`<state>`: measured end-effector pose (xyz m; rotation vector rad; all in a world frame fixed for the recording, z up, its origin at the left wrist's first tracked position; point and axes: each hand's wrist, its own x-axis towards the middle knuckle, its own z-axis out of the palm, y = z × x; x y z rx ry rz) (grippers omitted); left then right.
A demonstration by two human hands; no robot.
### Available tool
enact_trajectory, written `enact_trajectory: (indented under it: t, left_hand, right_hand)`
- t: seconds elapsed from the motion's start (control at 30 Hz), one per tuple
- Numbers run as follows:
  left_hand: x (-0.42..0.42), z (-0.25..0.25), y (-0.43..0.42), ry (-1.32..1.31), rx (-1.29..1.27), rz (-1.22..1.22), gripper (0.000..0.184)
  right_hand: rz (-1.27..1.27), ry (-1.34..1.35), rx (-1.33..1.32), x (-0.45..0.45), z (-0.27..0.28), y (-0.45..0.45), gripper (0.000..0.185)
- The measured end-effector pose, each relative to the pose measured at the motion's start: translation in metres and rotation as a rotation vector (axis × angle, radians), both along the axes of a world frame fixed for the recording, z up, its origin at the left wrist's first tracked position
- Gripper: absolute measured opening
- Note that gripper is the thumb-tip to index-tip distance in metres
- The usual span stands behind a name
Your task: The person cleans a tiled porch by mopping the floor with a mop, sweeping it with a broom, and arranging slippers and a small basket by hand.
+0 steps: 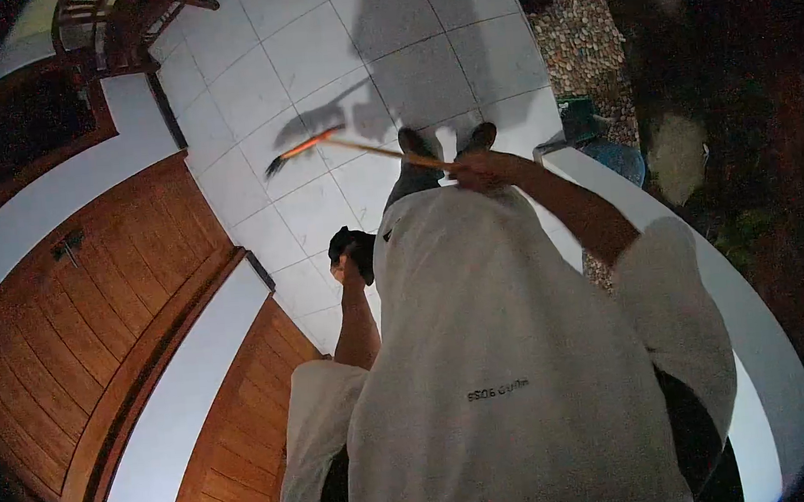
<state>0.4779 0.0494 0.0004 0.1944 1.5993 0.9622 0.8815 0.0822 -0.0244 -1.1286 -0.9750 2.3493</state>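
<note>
My right hand (481, 170), in front of my shirt, is closed around the wooden handle of a broom (379, 149). The handle reaches out to the left. At its far end is an orange head with dark bristles, over the white tiles; whether the bristles touch the floor I cannot tell. Lower and to the left, my left hand (346, 267) is closed on a black, soft-looking bundle (352, 246) whose kind is not clear. My dark shoes (419, 142) stand on the tiles beyond the shirt hem.
Wooden doors (101, 306) and a white wall run along the left. A wooden chair (115, 32) stands at the top left. To the right are a low white ledge (596, 177), a blue container (619, 160), a green box (577, 116) and a pebbled strip (584, 34).
</note>
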Motion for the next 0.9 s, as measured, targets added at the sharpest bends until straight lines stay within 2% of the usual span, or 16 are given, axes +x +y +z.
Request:
enact_trajectory:
  t: [0.03, 0.07, 0.1, 0.2, 0.33, 0.4, 0.43, 0.53, 0.57, 0.63, 0.67, 0.73, 0.77, 0.8, 0.83, 0.9]
  left_hand:
    - [0.004, 0.014, 0.007, -0.125, 0.076, 0.011, 0.025]
    - [0.014, 0.020, 0.007, -0.242, 0.151, 0.020, 0.027]
    - [0.008, 0.026, 0.009, -0.063, 0.171, -0.051, 0.029]
    - [-0.029, -0.006, -0.002, -0.098, 0.050, 0.057, 0.029]
    - [-0.055, -0.029, -0.019, -0.250, -0.009, 0.083, 0.028]
    - [-0.075, -0.058, -0.036, -0.195, -0.039, 0.147, 0.029]
    - [-0.052, -0.031, -0.022, 0.132, -0.107, 0.011, 0.032]
    - [-0.059, -0.048, -0.024, -0.086, 0.068, 0.089, 0.035]
    - [-0.060, -0.046, -0.023, -0.090, 0.029, 0.097, 0.033]
    - [-0.062, -0.048, -0.011, -0.225, 0.068, 0.080, 0.031]
    - [-0.064, -0.050, -0.005, -0.362, 0.104, 0.064, 0.029]
    - [-0.078, -0.066, 0.005, -0.387, 0.100, 0.061, 0.026]
    - [-0.083, -0.078, 0.010, -0.409, 0.106, 0.075, 0.024]
    - [-0.085, -0.088, 0.016, -0.416, 0.101, 0.068, 0.024]
    - [-0.087, -0.096, 0.021, -0.297, 0.008, -0.033, 0.033]
    - [-0.085, -0.096, 0.029, 0.369, 0.111, -0.750, 0.035]
  right_hand:
    - [-0.067, 0.172, -0.078, -0.033, -0.031, 0.016, 0.025]
    - [-0.197, 0.369, -0.303, -0.057, -0.074, 0.023, 0.024]
    - [-0.328, 0.554, -0.536, -0.081, -0.117, 0.030, 0.024]
    - [-0.495, 0.508, -0.666, -0.063, -0.108, 0.052, 0.020]
    - [-0.795, 0.654, -0.680, 0.066, -0.089, 0.014, 0.015]
    - [-0.960, 0.805, -0.725, 0.130, -0.078, -0.017, 0.013]
    - [-1.035, 0.859, -0.713, 0.158, -0.076, -0.034, 0.013]
    - [-1.165, 0.864, -0.557, 0.200, -0.056, -0.058, 0.020]
    - [-1.059, 0.170, -0.263, 0.208, -0.054, -0.062, 0.020]
    - [-1.126, -0.104, -0.004, 0.210, -0.059, -0.062, 0.027]
    - [-1.140, -0.108, -0.005, 0.205, -0.056, -0.064, 0.027]
    - [-1.164, 0.040, -0.139, 0.189, -0.034, -0.055, 0.036]
    - [-1.472, 0.162, -0.557, 0.174, -0.014, -0.050, 0.037]
    - [-1.482, 0.156, -0.553, 0.153, 0.007, -0.043, 0.037]
    - [-1.370, 0.152, -0.506, 0.127, 0.029, -0.037, 0.034]
    - [-1.249, 0.122, -0.518, 0.076, 0.059, -0.029, 0.028]
